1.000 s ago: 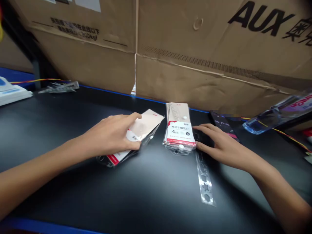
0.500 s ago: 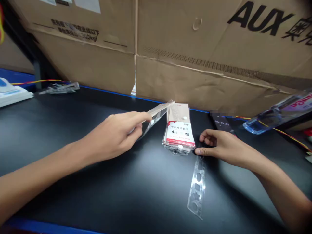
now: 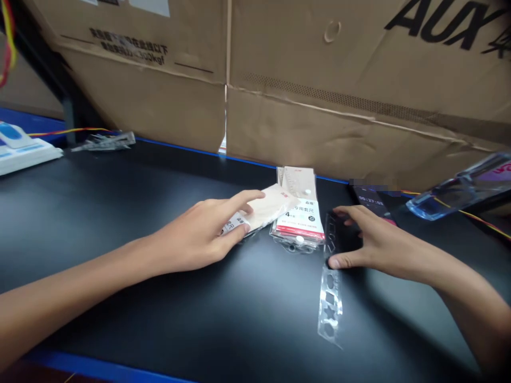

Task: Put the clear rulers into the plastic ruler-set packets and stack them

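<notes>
One clear ruler touches the spread right hand; left hand pinches a packet.

The smooth black counter has blue edging, and the brown cardboard sheet at the far side carries black lettering. The white paper-carded packet shows a red stripe; the clear plastic ruler is colourless.

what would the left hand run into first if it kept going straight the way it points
Probably the stack of packets; the packet in the left hand overlaps it in view, though contact is unclear.
</notes>
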A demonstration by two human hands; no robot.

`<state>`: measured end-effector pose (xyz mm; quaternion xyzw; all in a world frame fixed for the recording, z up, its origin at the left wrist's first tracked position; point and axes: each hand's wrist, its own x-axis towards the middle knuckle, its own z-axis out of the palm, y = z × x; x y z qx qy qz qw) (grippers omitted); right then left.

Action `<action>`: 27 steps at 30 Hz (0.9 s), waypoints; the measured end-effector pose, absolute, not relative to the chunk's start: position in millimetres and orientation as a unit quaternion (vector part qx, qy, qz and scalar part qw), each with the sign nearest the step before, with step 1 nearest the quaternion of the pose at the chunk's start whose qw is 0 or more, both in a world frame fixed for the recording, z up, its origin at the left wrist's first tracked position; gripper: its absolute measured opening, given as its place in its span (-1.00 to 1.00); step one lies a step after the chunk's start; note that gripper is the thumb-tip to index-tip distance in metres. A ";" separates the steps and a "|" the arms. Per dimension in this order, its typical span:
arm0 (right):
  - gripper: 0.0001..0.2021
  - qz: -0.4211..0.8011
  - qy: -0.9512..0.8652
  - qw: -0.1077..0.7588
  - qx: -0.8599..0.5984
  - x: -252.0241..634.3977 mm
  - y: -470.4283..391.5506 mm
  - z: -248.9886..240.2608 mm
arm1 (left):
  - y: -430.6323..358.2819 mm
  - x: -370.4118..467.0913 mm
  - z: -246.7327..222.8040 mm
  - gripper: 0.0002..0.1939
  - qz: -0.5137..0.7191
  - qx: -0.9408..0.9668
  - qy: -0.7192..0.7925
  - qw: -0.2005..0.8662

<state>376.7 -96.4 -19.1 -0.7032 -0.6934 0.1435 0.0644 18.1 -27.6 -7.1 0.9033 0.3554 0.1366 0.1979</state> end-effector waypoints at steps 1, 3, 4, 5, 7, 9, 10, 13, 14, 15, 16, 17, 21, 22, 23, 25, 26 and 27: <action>-0.06 0.142 -0.694 0.065 -0.703 376.8 -96.6 -19.6 | -27.5 18.3 -6.6 -0.48 0.143 0.902 0.356 0.197; -0.12 0.139 -0.698 0.062 -0.699 377.0 -97.0 -19.8 | -27.2 18.1 -5.8 -0.57 0.154 0.906 0.346 0.188; -0.13 0.142 -0.702 0.059 -0.696 377.0 -97.2 -19.4 | -27.1 17.7 -5.5 -0.61 0.158 0.910 0.337 0.180; -0.12 0.148 -0.704 0.057 -0.693 376.9 -97.5 -18.6 | -26.9 17.2 -5.4 -0.65 0.162 0.916 0.326 0.170; -0.15 0.180 -0.705 0.054 -0.684 377.1 -98.2 -15.9 | -26.7 15.8 -5.5 -0.71 0.160 0.930 0.297 0.146; -0.22 0.239 -0.701 0.069 -0.669 377.9 -99.5 -11.1 | -26.7 14.6 -5.7 -0.72 0.150 0.944 0.270 0.120; -0.26 0.283 -0.696 0.085 -0.655 378.4 -100.7 -7.9 | -26.9 14.2 -5.8 -0.72 0.144 0.949 0.260 0.105; -0.36 0.445 -0.643 0.168 -0.600 377.6 -106.4 5.0 | -28.7 14.3 -6.7 -0.71 0.132 0.957 0.250 0.068; -0.38 0.483 -0.618 0.210 -0.583 375.4 -108.7 9.5 | -29.7 14.5 -7.2 -0.71 0.129 0.958 0.249 0.060; -0.39 0.500 -0.598 0.266 -0.567 371.6 -110.7 13.5 | -30.8 14.9 -7.8 -0.71 0.123 0.959 0.251 0.056; -0.41 0.499 -0.578 0.329 -0.555 366.2 -112.3 16.6 | -32.0 15.2 -8.5 -0.71 0.118 0.959 0.252 0.055; -0.44 0.484 -0.556 0.398 -0.546 359.0 -113.5 18.7 | -33.3 15.5 -9.1 -0.72 0.113 0.959 0.254 0.055; -0.60 0.377 -0.430 0.616 -0.542 320.9 -113.9 15.2 | -38.1 16.1 -10.1 -0.72 0.109 0.956 0.262 0.066; -0.61 0.364 -0.414 0.636 -0.540 312.4 -113.3 12.1 | -39.4 16.3 -9.7 -0.72 0.113 0.956 0.261 0.070; -0.59 0.349 -0.404 0.659 -0.530 305.7 -112.6 8.7 | -40.8 16.6 -9.0 -0.72 0.118 0.956 0.258 0.075; -0.56 0.322 -0.397 0.683 -0.521 298.5 -110.8 1.9 | -43.7 17.4 -7.3 -0.73 0.124 0.957 0.245 0.090; -0.55 0.310 -0.398 0.690 -0.519 298.0 -109.8 -1.0 | -45.1 17.8 -6.2 -0.74 0.128 0.958 0.236 0.102; -0.54 0.298 -0.400 0.694 -0.519 299.2 -108.8 -3.3 | -46.5 18.2 -5.2 -0.74 0.131 0.958 0.228 0.117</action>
